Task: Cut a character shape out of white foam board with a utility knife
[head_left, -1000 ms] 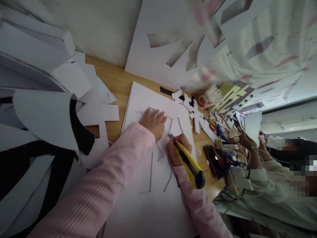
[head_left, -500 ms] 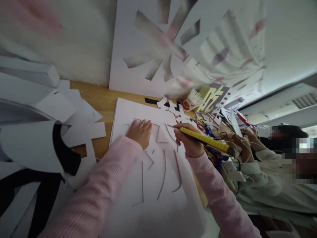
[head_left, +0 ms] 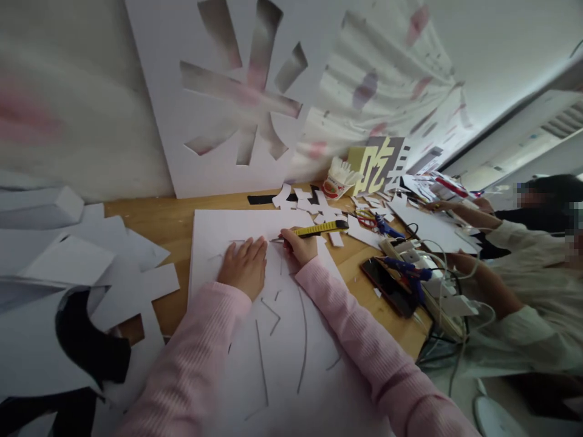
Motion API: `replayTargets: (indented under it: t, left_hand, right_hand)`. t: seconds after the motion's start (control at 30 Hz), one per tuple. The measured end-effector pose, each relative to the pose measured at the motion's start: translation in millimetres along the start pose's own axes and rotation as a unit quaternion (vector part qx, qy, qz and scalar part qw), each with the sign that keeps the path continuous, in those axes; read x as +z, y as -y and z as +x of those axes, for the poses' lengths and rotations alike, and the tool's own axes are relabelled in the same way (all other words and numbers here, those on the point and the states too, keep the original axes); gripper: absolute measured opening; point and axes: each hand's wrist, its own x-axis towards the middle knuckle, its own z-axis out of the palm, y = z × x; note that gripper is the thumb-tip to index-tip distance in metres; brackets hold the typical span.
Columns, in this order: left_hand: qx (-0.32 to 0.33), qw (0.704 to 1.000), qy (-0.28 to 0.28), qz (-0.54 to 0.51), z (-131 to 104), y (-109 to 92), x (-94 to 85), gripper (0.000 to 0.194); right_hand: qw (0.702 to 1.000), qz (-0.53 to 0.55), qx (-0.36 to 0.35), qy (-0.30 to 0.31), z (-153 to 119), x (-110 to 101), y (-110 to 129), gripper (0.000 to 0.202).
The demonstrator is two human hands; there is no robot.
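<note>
1. Change: the right hand [head_left: 301,245] has swung the yellow utility knife [head_left: 319,229] from a steep, upright hold to lying almost flat, blade end pointing left towards the left hand [head_left: 243,267]. The knife now sits at the upper part of the white foam board [head_left: 214,227], further up the sheet than a second ago.
2. Reading: the cutting has moved on to a stroke near the top of the sheet; the lower slits look finished, the upper outline not.
3. Grip state: right-hand grip is closed around the knife body, fingers wrapped over it. Left hand holds nothing; it lies open, palm down, pressing the board flat just beside the blade tip.
4. Board: white, lying flat on the wooden table [head_left: 164,221], scored with several thin curved and straight slits below the hands. No piece lifted out yet.
5. Surroundings: a cut-out panel [head_left: 159,91] leans on the wall behind; white offcuts [head_left: 136,285] lie to the left; another person's arm [head_left: 483,285] works at the right, apart from these hands.
</note>
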Motion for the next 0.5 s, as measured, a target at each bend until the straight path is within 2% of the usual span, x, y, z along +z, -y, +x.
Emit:
replayTargets:
  t: [0.2, 0.5]
  left_hand:
    - [0.008, 1.000, -0.024, 0.008, 0.2, 0.6, 3.0, 0.046]
    - [0.009, 1.000, -0.001, 0.027, 0.9, 0.0, -0.2, 0.047]
  right_hand:
    - [1.000, 0.006, 0.003, 0.027, 4.6, -3.0, -12.1, 0.017]
    - [0.999, 0.011, 0.004, 0.051, 2.1, -1.8, -8.6, 0.019]
